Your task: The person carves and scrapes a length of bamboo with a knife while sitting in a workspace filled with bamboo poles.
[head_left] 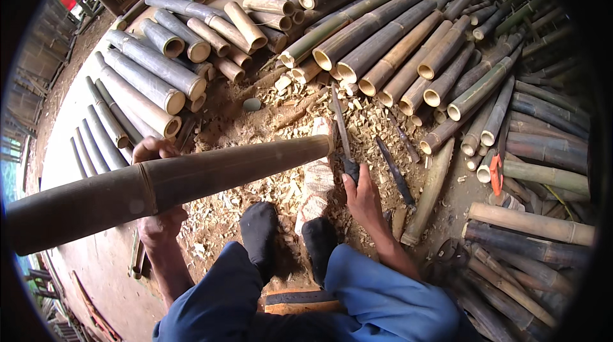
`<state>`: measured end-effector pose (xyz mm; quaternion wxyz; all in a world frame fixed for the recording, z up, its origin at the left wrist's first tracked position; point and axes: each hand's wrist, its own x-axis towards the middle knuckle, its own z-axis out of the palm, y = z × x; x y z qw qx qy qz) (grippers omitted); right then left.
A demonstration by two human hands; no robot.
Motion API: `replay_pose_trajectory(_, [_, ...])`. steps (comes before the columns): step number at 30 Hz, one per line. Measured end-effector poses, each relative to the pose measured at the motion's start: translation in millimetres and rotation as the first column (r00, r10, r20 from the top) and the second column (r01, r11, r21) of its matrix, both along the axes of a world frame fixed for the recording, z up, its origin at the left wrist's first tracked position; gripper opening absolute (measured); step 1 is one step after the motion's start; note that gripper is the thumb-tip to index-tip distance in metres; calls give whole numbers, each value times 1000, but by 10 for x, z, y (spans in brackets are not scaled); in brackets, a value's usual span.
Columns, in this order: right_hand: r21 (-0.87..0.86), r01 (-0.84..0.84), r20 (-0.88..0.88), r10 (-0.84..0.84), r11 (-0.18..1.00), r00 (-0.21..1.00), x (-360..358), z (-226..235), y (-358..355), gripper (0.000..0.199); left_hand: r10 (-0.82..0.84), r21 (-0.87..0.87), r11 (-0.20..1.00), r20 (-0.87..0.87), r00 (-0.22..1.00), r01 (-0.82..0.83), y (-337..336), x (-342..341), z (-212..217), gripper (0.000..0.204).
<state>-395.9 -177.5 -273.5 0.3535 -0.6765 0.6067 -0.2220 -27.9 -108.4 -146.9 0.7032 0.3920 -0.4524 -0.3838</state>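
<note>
Fisheye rim cuts off the butt of the long brown bamboo pole (166, 185); left hand (156, 211) wraps it from beneath, fingers mostly hidden. Right hand (364, 198) closed on the dark-handled long blade (340, 131), tip over the pale chopping block (317, 176). One second knife (394, 171) on the chip-strewn floor (255, 125). Stacked bamboo culms (383, 48) too many to count.

dirt floor (96, 265), wood chips (281, 125), stacked bamboo poles (383, 48), chopping block (317, 176)
</note>
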Motion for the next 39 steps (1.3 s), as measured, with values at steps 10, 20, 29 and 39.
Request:
replay_pose_trajectory(10, [115,44,-43,-39,992,998,-353,-200,159,40,99,-55,990,-357,929,-127,98,-180,-125,54])
replay_pose_trajectory(20, [52,-58,-98,63,997,993,-199,162,-22,36,-221,-180,963,-104,970,200,30,-137,-112,75])
replay_pose_trajectory(29, [-316,-111,92,147,942,985,40,340,-54,35,-114,-136,985,-57,992,106,45,-298,-27,76])
replay_pose_trajectory(39, [-155,-136,21,141,978,990,109,516,-69,34,-187,-171,971,-101,977,168,63,-194,-81,74])
